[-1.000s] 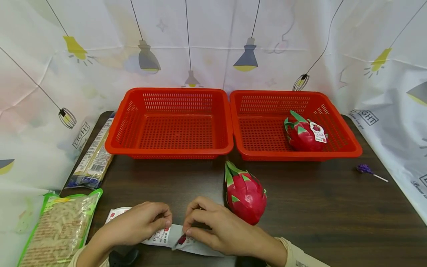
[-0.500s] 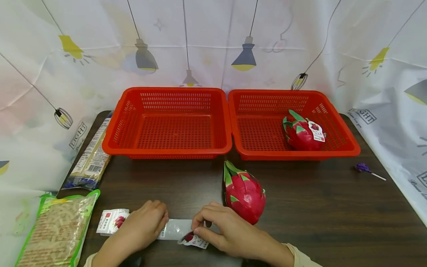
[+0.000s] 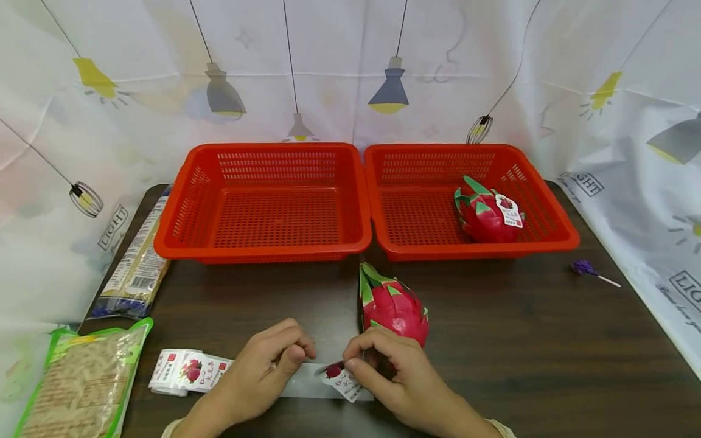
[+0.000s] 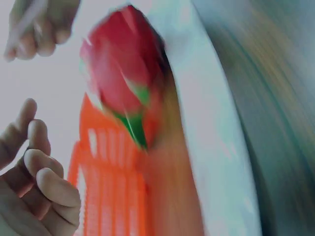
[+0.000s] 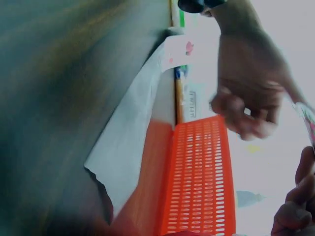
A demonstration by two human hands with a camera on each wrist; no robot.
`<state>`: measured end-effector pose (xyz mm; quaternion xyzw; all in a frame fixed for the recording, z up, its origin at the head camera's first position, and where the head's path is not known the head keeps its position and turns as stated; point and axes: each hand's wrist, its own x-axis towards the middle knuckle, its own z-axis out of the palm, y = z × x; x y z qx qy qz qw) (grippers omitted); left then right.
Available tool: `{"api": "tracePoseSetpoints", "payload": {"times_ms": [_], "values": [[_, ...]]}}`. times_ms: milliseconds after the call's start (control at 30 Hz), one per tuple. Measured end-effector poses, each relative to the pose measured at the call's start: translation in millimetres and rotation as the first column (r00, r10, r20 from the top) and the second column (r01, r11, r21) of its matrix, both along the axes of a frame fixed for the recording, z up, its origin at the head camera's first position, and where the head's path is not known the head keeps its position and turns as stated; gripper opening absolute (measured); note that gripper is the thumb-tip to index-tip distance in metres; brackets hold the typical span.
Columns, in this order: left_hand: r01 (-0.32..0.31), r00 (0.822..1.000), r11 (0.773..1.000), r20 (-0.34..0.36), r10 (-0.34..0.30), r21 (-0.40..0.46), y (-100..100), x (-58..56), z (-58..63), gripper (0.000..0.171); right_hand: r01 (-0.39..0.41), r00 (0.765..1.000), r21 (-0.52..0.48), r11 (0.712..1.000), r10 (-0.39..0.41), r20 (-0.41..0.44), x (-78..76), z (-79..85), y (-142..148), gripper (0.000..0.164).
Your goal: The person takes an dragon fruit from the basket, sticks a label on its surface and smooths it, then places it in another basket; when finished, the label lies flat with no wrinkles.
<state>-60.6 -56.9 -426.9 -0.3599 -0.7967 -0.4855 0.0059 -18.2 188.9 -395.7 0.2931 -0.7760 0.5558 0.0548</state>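
In the head view, my right hand pinches a white label sticker printed with a dragon fruit between thumb and fingertips. The sticker overlaps the bare backing strip. This strip runs left under my left hand to a small roll of labels. My left hand's fingers are loosely curled and hold nothing, as its fingers in the left wrist view also show. Just behind my right hand lies a red dragon fruit with green leaf tips, its front partly hidden.
Two red baskets stand side by side at the back. A labelled dragon fruit sits in the right-hand basket. Packaged foods lie at left: a green-edged bag and a gold-blue packet. A purple lollipop is at right.
My right hand has peeled the sticker up from the strip and moved slightly right. My left hand has come off the strip, fingers loosening, and shifted right, uncovering the label roll.
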Motion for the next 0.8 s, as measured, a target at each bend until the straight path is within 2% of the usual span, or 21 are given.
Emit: {"api": "tracePoseSetpoints", "payload": {"times_ms": [67,100,200,367,500,667,733,800], "values": [[0.075,0.997,0.993,0.009,-0.076,0.096,11,0.7,5.1,0.012,0.022,1.000,-0.034,0.999,-0.022,-0.004,2.1,-1.7,2,0.025],[0.091,0.996,0.989,0.010,-0.093,0.115,16,1.3,7.4,0.009,0.037,0.999,-0.046,0.998,-0.038,-0.006,3.0,-2.8,3,0.027],[0.107,0.994,0.983,0.007,-0.109,0.150,31,1.8,11.8,0.008,0.091,0.996,-0.056,0.994,-0.090,0.008,6.7,-5.8,7,0.028],[0.112,0.993,0.966,0.022,-0.120,0.234,51,-1.5,12.5,0.012,0.182,0.979,-0.022,0.983,-0.179,0.098,18.8,-9.4,18,0.025],[0.078,0.994,0.959,0.048,-0.095,0.273,69,-3.8,13.2,0.009,0.265,0.955,0.041,0.963,-0.268,0.129,27.7,-9.0,27,0.021],[-0.007,0.994,0.972,0.105,-0.018,0.235,94,-8.4,20.5,0.011,0.384,0.917,0.104,0.918,-0.392,0.070,28.6,-5.1,41,0.026],[-0.055,0.985,0.979,0.171,0.021,0.195,105,-12.8,24.4,0.013,0.426,0.900,0.109,0.898,-0.433,0.050,24.1,-6.0,47,0.026],[-0.098,0.967,0.982,0.247,0.055,0.163,115,-19.0,27.0,0.015,0.461,0.881,0.117,0.879,-0.470,0.055,18.2,-7.6,53,0.026]]}}
